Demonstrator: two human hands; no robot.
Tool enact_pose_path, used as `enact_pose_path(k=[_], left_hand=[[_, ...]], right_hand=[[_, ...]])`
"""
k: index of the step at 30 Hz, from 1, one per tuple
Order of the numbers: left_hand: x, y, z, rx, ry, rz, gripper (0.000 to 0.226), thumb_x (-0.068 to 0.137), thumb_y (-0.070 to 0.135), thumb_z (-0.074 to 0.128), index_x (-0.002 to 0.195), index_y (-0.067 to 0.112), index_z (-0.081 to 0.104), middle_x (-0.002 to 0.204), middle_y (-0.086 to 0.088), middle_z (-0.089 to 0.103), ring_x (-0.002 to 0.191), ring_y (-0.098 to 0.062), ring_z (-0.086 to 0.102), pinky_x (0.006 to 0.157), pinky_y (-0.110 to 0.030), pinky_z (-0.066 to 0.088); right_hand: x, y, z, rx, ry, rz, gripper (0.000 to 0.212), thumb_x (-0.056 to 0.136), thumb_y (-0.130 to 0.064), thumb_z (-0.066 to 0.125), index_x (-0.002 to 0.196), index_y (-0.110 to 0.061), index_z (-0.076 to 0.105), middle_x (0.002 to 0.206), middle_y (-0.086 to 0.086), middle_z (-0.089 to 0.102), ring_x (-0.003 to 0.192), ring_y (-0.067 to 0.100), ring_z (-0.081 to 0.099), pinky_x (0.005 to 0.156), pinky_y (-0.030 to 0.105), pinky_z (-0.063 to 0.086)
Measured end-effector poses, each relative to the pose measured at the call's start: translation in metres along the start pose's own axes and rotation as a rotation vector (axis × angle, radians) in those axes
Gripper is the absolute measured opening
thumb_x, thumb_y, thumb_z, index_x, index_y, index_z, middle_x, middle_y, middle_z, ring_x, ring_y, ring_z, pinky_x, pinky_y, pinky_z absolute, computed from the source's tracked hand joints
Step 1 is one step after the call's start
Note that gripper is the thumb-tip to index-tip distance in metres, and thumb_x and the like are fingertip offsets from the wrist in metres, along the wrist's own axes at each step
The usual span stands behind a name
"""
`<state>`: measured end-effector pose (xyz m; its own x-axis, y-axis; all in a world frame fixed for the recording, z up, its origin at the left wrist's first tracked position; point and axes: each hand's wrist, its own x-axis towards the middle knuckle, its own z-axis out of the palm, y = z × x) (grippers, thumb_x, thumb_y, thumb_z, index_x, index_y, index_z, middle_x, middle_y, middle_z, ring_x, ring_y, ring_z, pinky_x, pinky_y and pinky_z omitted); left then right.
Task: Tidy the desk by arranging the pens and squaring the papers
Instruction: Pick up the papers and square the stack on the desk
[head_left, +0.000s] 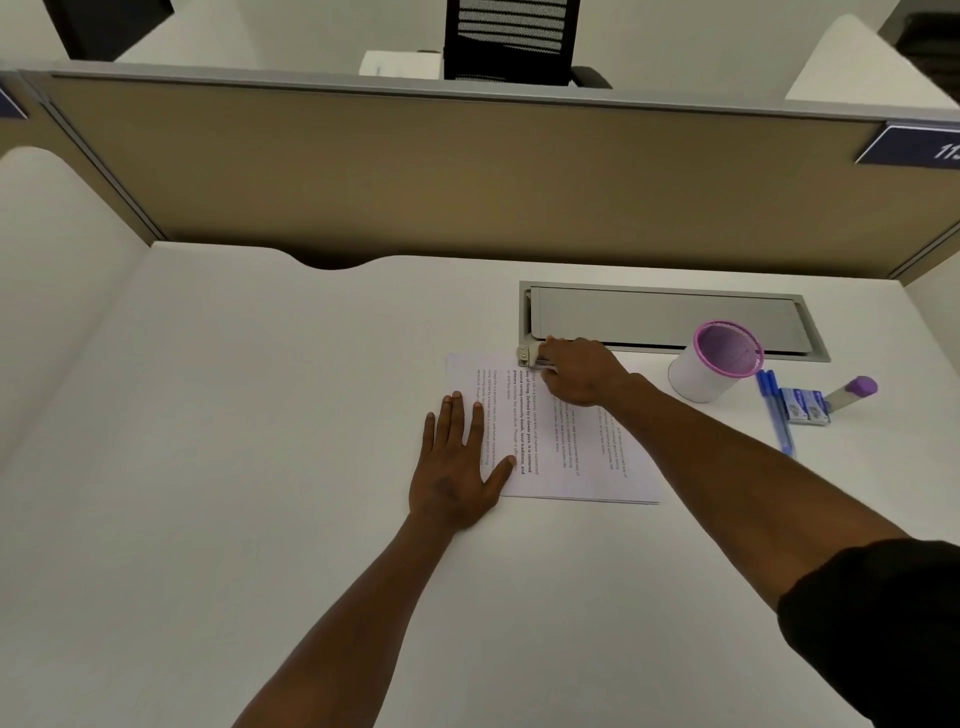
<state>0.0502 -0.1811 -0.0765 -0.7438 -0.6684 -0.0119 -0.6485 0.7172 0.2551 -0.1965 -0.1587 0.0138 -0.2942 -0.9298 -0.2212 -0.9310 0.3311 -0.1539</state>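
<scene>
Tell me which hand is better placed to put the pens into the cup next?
Right. The right hand is nearer the pens and cup, though it holds a stapler. The left hand lies flat on the papers.

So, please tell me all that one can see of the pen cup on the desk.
The pen cup is a round holder with a white wall and a pink rim; its inside looks like pink mesh. It stands upright on the white desk, right of the papers and just in front of the grey cable hatch. No pen shows inside. Two blue pens lie beside it. Neither hand touches it.
</scene>
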Motion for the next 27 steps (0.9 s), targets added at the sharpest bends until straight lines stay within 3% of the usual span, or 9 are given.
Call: enact_pose_path(k=[3,5,8,10,12,14,17,19,27], left_hand=[[0.0,0.0,0.0,0.004,-0.009,-0.001,0.091,0.092,0.077,0.015,0.158,0.019,-0.009,0.165,-0.008,-0.017,0.152,-0.022,-0.019,0.125,-0.049,0.005],[0.0,-0.001,0.0,0.004,-0.012,-0.001,0.091,0.092,0.077,0.014,0.157,0.019,-0.009,0.165,-0.008,-0.018,0.152,-0.022,-0.02,0.125,-0.049,0.004],[0.001,-0.001,0.0,-0.005,-0.003,0.002,0.091,0.092,0.077,0.015,0.158,0.019,-0.008,0.165,-0.008,-0.017,0.152,-0.022,-0.019,0.125,-0.049,0.004],[0.0,-0.001,0.001,-0.009,0.005,0.007,0.09,0.093,0.076,0.018,0.158,0.018,-0.006,0.166,-0.008,-0.015,0.152,-0.022,-0.018,0.125,-0.049,0.005],[0.0,-0.002,0.001,-0.009,0.013,0.005,0.09,0.093,0.075,0.02,0.158,0.019,-0.006,0.166,-0.008,-0.015,0.153,-0.022,-0.017,0.125,-0.049,0.006],[0.0,-0.002,0.001,-0.01,0.013,0.0,0.09,0.093,0.075,0.02,0.158,0.019,-0.007,0.166,-0.008,-0.015,0.153,-0.022,-0.017,0.125,-0.048,0.005],[0.0,-0.003,0.003,-0.005,0.01,0.001,0.09,0.092,0.076,0.019,0.158,0.019,-0.008,0.166,-0.007,-0.016,0.153,-0.021,-0.017,0.125,-0.047,0.004],[0.0,-0.003,0.004,-0.002,0.009,0.004,0.091,0.092,0.076,0.019,0.158,0.02,-0.008,0.166,-0.007,-0.016,0.153,-0.021,-0.017,0.125,-0.047,0.004],[0.0,-0.002,0.001,-0.007,-0.006,0.004,0.09,0.093,0.075,0.02,0.158,0.02,-0.009,0.165,-0.007,-0.017,0.153,-0.022,-0.017,0.125,-0.048,0.005]], right_hand=[[0.002,-0.005,-0.011,-0.049,0.04,0.008,0.03,0.095,-0.033,0.047,0.106,-0.011,0.064,0.099,0.009,0.071,0.073,0.018,0.056,0.067,0.029,0.043],[0.001,-0.004,-0.017,0.042,0.049,0.02,0.024,0.095,-0.028,0.049,0.105,-0.013,0.066,0.102,0.01,0.072,0.075,0.018,0.057,0.068,0.029,0.042],[-0.011,0.001,-0.02,0.286,0.166,0.086,0.035,0.097,-0.024,0.051,0.129,-0.011,0.058,0.129,0.012,0.063,0.111,0.027,0.06,0.095,0.036,0.044],[-0.027,0.002,-0.016,0.483,0.394,0.222,0.036,0.095,-0.024,0.056,0.129,-0.012,0.058,0.129,0.011,0.063,0.116,0.024,0.059,0.1,0.032,0.043],[-0.05,0.003,-0.006,0.6,0.622,0.434,0.029,0.091,-0.027,0.061,0.116,-0.014,0.066,0.11,0.01,0.069,0.099,0.022,0.066,0.085,0.027,0.046],[-0.077,0.007,0.01,0.635,0.694,0.652,0.029,0.086,-0.032,0.063,0.11,-0.016,0.067,0.1,0.01,0.069,0.092,0.026,0.067,0.081,0.03,0.047],[-0.117,0.016,0.039,0.576,0.496,0.887,0.059,0.082,-0.046,0.066,0.128,-0.011,0.055,0.123,0.019,0.058,0.114,0.036,0.056,0.094,0.044,0.047],[-0.135,0.019,0.052,0.423,0.319,0.901,0.074,0.082,-0.053,0.064,0.136,-0.006,0.045,0.133,0.022,0.048,0.124,0.039,0.046,0.098,0.049,0.044],[-0.124,0.022,0.046,0.453,0.257,0.814,0.066,0.084,-0.054,0.062,0.123,-0.003,0.052,0.122,0.019,0.056,0.114,0.036,0.055,0.092,0.043,0.048]])
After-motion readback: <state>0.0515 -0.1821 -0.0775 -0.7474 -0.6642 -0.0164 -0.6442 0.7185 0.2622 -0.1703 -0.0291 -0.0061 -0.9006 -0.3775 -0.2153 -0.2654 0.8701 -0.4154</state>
